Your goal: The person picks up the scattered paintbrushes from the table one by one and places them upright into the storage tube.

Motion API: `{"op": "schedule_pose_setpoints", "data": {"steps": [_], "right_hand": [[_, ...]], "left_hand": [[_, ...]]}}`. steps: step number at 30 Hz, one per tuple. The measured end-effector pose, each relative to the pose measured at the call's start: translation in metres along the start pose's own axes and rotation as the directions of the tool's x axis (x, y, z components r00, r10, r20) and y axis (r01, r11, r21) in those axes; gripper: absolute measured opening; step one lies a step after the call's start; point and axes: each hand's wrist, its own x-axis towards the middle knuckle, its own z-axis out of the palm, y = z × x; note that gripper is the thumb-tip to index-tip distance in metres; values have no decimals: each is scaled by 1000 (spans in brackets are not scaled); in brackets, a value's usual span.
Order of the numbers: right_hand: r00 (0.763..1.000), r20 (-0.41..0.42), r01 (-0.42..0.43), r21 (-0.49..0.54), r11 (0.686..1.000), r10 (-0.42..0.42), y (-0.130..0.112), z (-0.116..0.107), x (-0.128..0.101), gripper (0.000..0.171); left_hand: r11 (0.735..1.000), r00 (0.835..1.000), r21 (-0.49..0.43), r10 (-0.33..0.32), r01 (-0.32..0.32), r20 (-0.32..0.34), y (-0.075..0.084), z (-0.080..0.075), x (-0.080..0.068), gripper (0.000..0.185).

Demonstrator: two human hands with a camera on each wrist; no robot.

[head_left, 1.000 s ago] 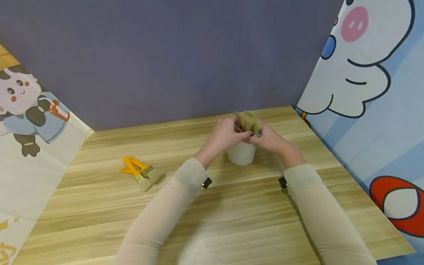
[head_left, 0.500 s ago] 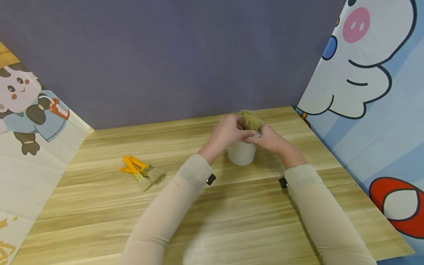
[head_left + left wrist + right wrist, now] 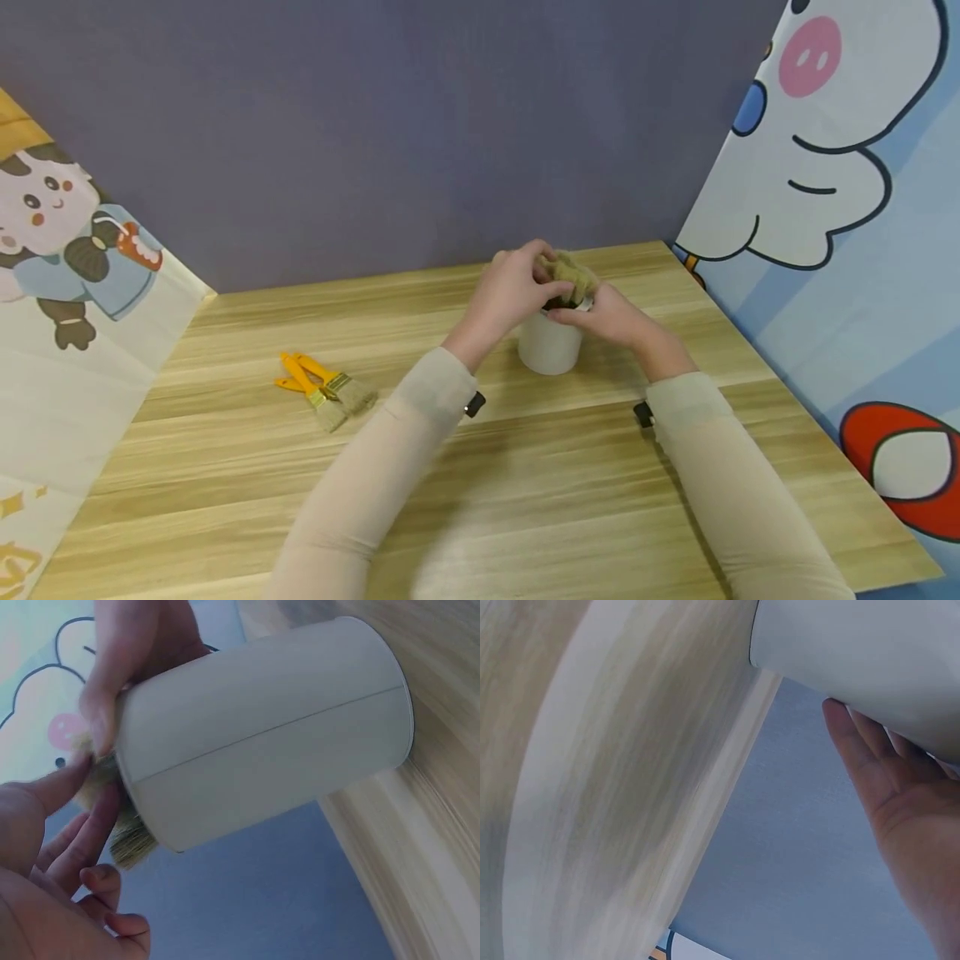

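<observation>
A white cylindrical container (image 3: 550, 352) stands on the table near its back edge. Pale brush bristles (image 3: 576, 273) stick out of its mouth. My left hand (image 3: 506, 287) is over the opening, its thumb and forefinger pinching at a brush (image 3: 133, 844) right at the rim. In the left wrist view the other left fingers are bent outside the container. My right hand (image 3: 615, 317) steadies the container from the right, thumb over the rim and fingers (image 3: 847, 739) along its far side. The brush handles are hidden inside the container.
Several flat paintbrushes (image 3: 306, 385) with yellow handles lie crossed on the wooden table (image 3: 225, 467) at left. A dark grey panel (image 3: 420, 142) rises behind the table, and cartoon-printed walls (image 3: 832, 192) flank both sides.
The bristles have shifted slightly within the container's mouth. My left thumb and fingers have moved a little, spreading more around the bristles. The right hand keeps its place on the container.
</observation>
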Motion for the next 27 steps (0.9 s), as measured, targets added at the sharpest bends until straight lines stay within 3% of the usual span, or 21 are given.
{"op": "schedule_pose_setpoints", "data": {"steps": [3, 6, 10, 14, 20, 27], "right_hand": [[1000, 0, 17, 9, 1000, -17, 1, 1, -1, 68], [1000, -4, 26, 29, 999, -26, 3, 2, -2, 72], [999, 0, 37, 37, 999, -37, 3, 3, -3, 76], [1000, -18, 9, 6, 1000, -8, 1, 1, -1, 84], [997, -75, -5, -27, 1000, 3, -1, 0, 2, 91], [992, -101, -81, -78, 994, 73, -4, 1, 2, 96]], "left_hand": [[993, 1000, 121, 14, -11, -18, 3, 6, 5, 43], [985, 1000, 170, 24, -22, -13, 3, 9, 7, 43], [991, 999, 127, 43, -40, -22, 1, 5, 4, 43], [996, 995, 42, 82, -79, -58, -4, -10, -1, 41], [995, 993, 32, 94, -92, -71, -19, -54, -8, 42], [999, 1000, 53, -4, 5, -19, -72, -130, -28, 46]]}}
